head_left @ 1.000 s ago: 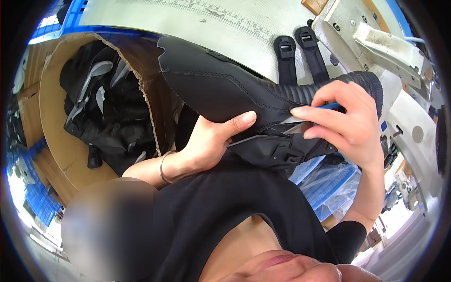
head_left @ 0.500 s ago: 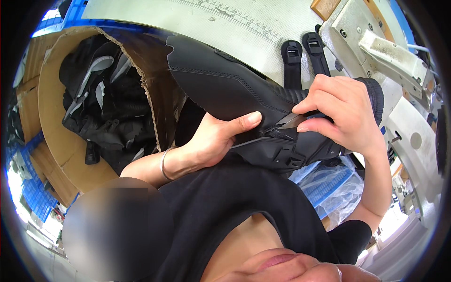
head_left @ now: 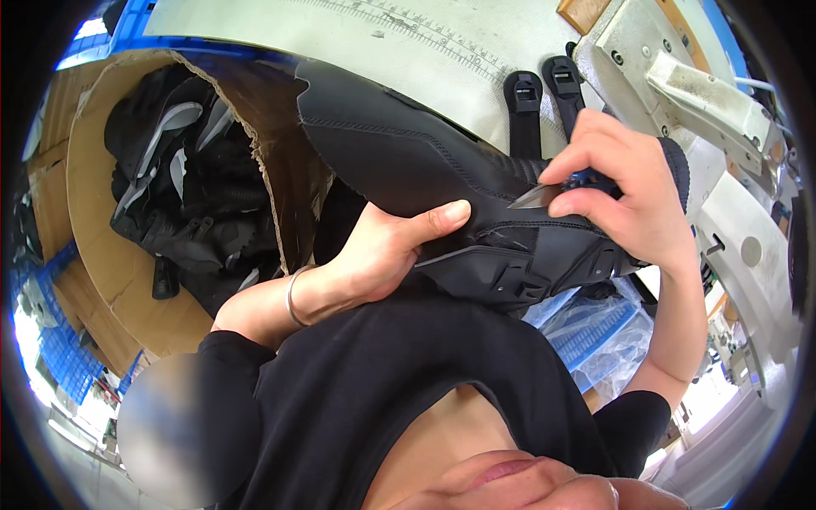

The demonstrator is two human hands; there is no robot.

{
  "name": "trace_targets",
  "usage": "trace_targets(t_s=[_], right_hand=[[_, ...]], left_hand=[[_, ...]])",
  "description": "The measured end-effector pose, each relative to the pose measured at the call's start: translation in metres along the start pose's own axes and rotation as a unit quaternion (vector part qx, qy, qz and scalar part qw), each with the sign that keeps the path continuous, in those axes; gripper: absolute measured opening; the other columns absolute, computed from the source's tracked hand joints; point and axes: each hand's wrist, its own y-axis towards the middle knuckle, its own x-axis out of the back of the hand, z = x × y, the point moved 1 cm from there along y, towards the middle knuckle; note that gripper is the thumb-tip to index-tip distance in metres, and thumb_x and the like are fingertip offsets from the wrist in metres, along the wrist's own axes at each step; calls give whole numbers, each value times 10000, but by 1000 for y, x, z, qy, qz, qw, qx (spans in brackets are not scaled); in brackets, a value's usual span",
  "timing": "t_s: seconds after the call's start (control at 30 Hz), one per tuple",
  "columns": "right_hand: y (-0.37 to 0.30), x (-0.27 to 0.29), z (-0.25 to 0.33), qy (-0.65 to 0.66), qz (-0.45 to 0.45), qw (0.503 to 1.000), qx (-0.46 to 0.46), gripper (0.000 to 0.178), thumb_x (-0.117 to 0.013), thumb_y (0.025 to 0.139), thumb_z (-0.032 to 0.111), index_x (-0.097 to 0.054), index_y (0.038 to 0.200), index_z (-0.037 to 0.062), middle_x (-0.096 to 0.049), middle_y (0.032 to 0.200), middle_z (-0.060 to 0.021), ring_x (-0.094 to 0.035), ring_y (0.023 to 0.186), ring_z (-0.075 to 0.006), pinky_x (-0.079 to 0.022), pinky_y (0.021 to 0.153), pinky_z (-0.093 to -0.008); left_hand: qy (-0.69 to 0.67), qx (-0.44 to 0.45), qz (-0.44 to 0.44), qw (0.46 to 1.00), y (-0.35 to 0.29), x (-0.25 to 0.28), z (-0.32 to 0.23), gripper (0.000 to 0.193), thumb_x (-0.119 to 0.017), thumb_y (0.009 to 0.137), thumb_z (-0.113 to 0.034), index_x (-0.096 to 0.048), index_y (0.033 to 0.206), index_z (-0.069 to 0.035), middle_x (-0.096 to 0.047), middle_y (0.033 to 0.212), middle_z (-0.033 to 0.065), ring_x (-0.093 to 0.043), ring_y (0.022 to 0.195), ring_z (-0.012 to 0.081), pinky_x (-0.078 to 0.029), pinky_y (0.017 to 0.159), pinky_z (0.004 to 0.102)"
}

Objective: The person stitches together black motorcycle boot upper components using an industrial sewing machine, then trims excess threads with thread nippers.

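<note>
A black boot upper (head_left: 374,161) with stitched seams and buckles lies across in front of me, over the near edge of the worktable. My left hand (head_left: 395,242) is closed on its near side, thumb pressed on top and the other fingers hidden beneath. In my right hand (head_left: 625,183) is a pair of thread snips (head_left: 531,198), pinched between thumb and fingers, their grip mostly hidden. The pointed metal blades look closed and lie just above the upper, beside a curved seam (head_left: 510,225). Whether the tip touches the leather, I cannot tell.
To the left stands an open cardboard box (head_left: 93,195) holding several black boot pieces (head_left: 187,187). Two black straps (head_left: 524,102) with buckles rest on the pale worktable (head_left: 323,34). A light-coloured machine (head_left: 714,110) is at the right. A blue crate (head_left: 595,331) with clear plastic sits below.
The snips have lifted off the seam and their spread blades have come together. My right hand has moved slightly up. My left hand stays in place on the boot upper.
</note>
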Motion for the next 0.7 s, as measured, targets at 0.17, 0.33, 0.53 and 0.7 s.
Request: trace_targets(t_s=[0.17,0.33,0.53,0.7], right_hand=[[-1,0,-1,-7,-3,1000,15,308,-795,621,232,-656,829,53,-543,733,-52,-542,647,-228,-410,585,-311],[-1,-1,0,-62,13,997,46,270,-773,626,240,-640,817,102,-538,749,-35,-571,669,-236,-429,568,-338],[-2,-1,1,-48,-23,997,61,282,-773,613,262,-650,800,91,-530,714,-38,-563,641,-229,-424,550,-325],[-2,-8,5,-61,-29,995,76,255,-766,617,249,-636,786,108,-519,722,-30,-571,645,-229,-438,551,-332]], left_hand=[[-16,4,-7,1000,0,-3,1,347,-697,841,-40,-571,1161,11,-627,1100,80,-594,1005,160,-490,904,317],[-17,-4,-9,1000,0,-3,1,349,-694,842,-37,-570,1165,11,-627,1105,78,-594,1005,157,-489,909,317],[29,-14,-4,999,-4,-3,0,278,-691,851,-59,-610,1108,7,-645,1059,61,-594,972,139,-480,885,292],[31,-36,-7,999,-4,-5,0,255,-693,847,-58,-621,1085,3,-648,1034,53,-591,951,128,-477,872,288]])
